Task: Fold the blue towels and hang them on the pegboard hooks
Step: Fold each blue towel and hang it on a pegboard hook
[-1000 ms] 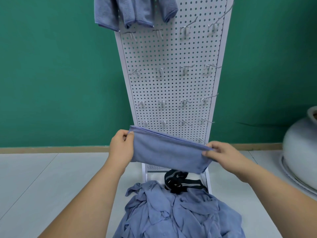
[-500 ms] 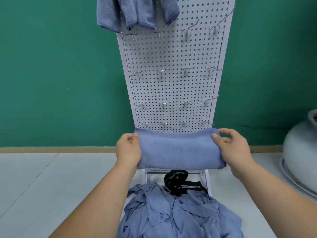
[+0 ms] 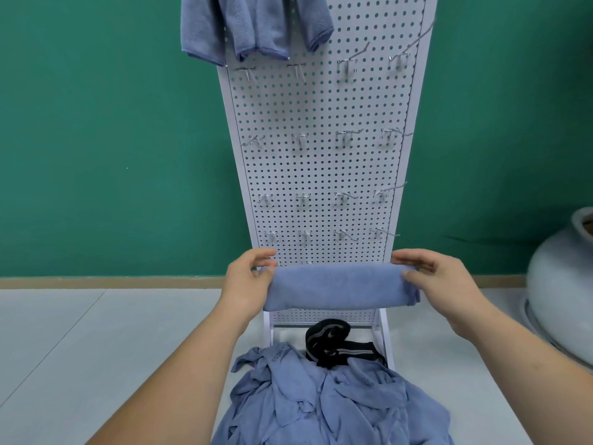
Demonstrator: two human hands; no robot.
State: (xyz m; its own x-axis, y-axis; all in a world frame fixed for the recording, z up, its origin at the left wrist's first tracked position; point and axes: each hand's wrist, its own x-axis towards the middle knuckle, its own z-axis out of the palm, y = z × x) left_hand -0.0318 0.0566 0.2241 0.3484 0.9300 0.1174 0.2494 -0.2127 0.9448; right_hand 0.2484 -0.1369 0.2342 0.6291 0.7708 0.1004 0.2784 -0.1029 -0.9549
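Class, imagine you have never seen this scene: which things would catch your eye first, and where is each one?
First, the folded blue towel stretched level between the left hand and right hand, low in front of the white pegboard. Next, the crumpled pile of blue towels on the floor below, and the towels already hanging at the pegboard's top left.

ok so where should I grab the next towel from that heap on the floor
Take the loose corner sticking up at the top left of the heap, near, and come from above. It stands free of the crumpled folds, so it should lift out without dragging the rest. Stay clear of the black strap lying at the heap's back edge.
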